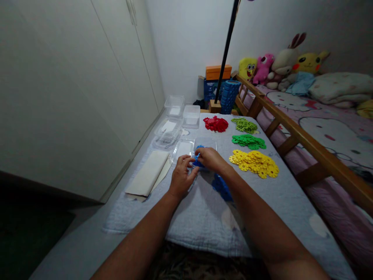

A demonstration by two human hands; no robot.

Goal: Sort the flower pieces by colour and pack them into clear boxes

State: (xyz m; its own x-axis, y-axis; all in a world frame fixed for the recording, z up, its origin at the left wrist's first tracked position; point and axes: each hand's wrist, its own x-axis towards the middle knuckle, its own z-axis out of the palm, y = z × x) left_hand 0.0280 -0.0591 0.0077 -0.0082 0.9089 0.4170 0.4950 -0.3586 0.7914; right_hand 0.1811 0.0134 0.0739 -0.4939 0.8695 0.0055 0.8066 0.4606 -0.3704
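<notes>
My right hand [209, 157] is over a clear plastic box [208, 142], its fingers pinched on a blue flower-shaped piece [198, 160]. Several more blue pieces lie in the box, partly hidden by my hands. At the box's near left corner is my left hand [182, 177], thumb and fingers apart and touching its edge. The box's hinged lid [184, 147] lies folded out to the left. Under my right forearm a pile of blue flower pieces [222, 188] rests on the cloth, partly covered.
Red [215, 124], light green [244, 125], green [248, 141] and yellow flower pieces [255, 162] form piles on the right. Clear boxes [191, 116] stand at the back left. Folded beige sheets [150, 173] lie on the left. A wooden bed rail [279, 116] borders the right side.
</notes>
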